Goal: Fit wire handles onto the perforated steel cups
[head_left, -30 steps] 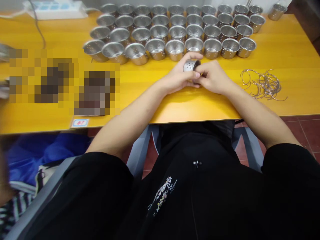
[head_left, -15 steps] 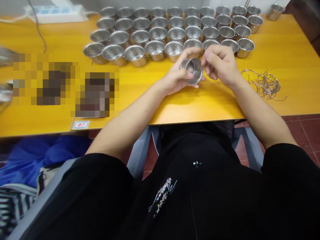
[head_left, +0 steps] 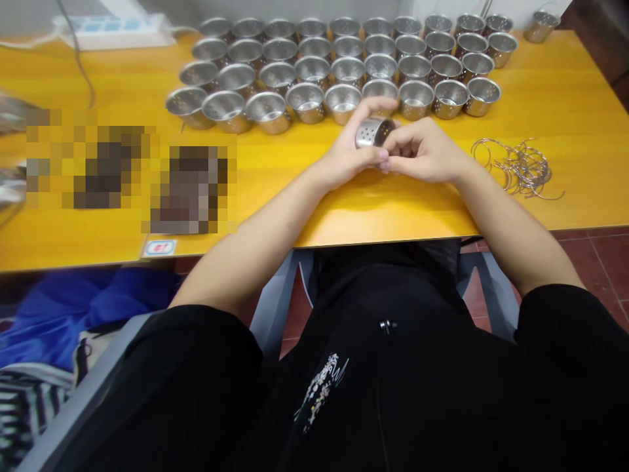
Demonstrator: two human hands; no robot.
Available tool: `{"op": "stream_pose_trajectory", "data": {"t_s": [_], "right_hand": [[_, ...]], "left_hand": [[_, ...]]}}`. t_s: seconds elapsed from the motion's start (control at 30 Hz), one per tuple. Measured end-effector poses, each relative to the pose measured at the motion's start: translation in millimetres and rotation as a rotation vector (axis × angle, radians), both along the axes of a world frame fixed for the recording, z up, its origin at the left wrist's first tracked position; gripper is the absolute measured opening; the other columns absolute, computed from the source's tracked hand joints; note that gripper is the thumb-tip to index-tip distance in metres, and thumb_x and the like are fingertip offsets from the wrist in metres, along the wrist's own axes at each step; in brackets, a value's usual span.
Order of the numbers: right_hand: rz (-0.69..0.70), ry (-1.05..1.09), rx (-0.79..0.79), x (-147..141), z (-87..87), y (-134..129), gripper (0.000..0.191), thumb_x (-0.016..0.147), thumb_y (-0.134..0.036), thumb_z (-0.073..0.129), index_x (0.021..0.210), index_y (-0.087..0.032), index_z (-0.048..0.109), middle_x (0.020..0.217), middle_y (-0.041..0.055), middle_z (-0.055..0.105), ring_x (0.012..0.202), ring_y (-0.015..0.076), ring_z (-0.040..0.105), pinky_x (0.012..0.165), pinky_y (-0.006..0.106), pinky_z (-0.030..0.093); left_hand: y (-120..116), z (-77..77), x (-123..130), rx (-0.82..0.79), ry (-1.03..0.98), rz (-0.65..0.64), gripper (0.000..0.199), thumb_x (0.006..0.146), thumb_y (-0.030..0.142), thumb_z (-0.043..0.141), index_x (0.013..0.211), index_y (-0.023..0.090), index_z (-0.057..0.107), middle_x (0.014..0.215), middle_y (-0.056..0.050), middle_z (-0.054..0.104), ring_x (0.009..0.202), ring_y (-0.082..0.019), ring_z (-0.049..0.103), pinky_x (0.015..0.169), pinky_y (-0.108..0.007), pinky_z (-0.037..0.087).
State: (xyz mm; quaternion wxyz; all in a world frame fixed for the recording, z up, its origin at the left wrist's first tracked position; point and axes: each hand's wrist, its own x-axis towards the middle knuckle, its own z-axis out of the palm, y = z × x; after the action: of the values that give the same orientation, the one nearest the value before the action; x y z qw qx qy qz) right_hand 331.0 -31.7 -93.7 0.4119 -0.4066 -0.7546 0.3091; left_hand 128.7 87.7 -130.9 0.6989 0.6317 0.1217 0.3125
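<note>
Yellow wood-grain tabletop (head_left: 304, 226) runs in front of us, with red floor tiles (head_left: 599, 262) showing past its near edge. Near the middle of that edge, our left hand (head_left: 350, 157) and right hand (head_left: 422, 152) come together around a small perforated steel cup (head_left: 372, 133). It lies on its side, open end toward the right hand. The grip is narrow and closed on the cup: the left fingers (head_left: 378, 105) curl over its far side, and the right fingers (head_left: 400, 141) press in from the near side. The hands sit just short of the front row of many upright cups (head_left: 309, 101), packed in rows toward the far edge. One more cup (head_left: 540, 27) stands apart in the far right corner. A loose tangle of wire rings (head_left: 515, 167) lies to the right of our hands. A power strip (head_left: 113, 31) sits at the far left, and two patches to the left are pixelated (we cannot make them out).
</note>
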Motion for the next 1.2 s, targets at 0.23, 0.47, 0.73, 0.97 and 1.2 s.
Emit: {"op": "stream_pose_trajectory", "data": {"t_s": [0.23,0.47,0.73,0.97,1.2], "right_hand": [[-0.067,0.034,-0.003,2.0,10.3,-2.8,0.077,0.1,-0.099,0.101,0.086,-0.029,0.074,0.089,0.0053,0.081,0.078,0.0232,0.065,0.071,0.038,0.059],[-0.112,0.116,0.049,2.0,15.6,-3.9,0.084,0.101,-0.106,0.093,0.077,-0.029,0.071,0.071,0.0029,0.065,0.068,0.0233,0.059,0.067,0.04,0.058],[-0.036,0.147,-0.007,-3.6,18.3,-2.7,0.09,0.105,-0.103,0.09,0.069,-0.027,0.059,0.065,-0.0006,0.052,0.062,0.0185,0.051,0.061,0.035,0.048],[0.062,0.25,0.002,-8.5,6.3,5.9,0.094,0.115,-0.09,0.087,0.059,-0.026,0.046,0.054,-0.0049,0.037,0.053,0.013,0.034,0.053,0.031,0.031],[0.094,0.319,-0.013,-5.5,1.6,9.4,0.092,0.118,-0.078,0.091,0.057,-0.026,0.044,0.051,-0.006,0.033,0.051,0.0126,0.034,0.052,0.03,0.031]], "left_hand": [[-11.9,14.7,-11.2,0.135,-0.009,0.018,0.092,0.067,0.079,0.118,0.14,0.034,0.082,0.13,-0.008,0.08,0.106,-0.028,0.081,0.082,-0.038,0.071],[-20.3,26.5,-10.8,0.183,-0.027,0.076,0.094,0.061,0.067,0.124,0.134,0.034,0.075,0.124,-0.009,0.078,0.116,-0.034,0.081,0.087,-0.042,0.069],[-37.4,27.3,-12.0,0.274,-0.072,0.137,0.089,0.064,0.063,0.124,0.129,0.03,0.072,0.138,-0.012,0.072,0.132,-0.039,0.078,0.108,-0.047,0.069],[-35.5,29.6,-15.3,0.336,-0.026,0.156,0.087,0.069,0.073,0.125,0.122,0.03,0.072,0.139,-0.014,0.076,0.143,-0.042,0.075,0.113,-0.048,0.068],[-29.1,17.5,-8.8,0.343,-0.053,0.139,0.09,0.072,0.087,0.122,0.123,0.03,0.073,0.131,-0.013,0.081,0.131,-0.04,0.081,0.108,-0.051,0.07]]}}
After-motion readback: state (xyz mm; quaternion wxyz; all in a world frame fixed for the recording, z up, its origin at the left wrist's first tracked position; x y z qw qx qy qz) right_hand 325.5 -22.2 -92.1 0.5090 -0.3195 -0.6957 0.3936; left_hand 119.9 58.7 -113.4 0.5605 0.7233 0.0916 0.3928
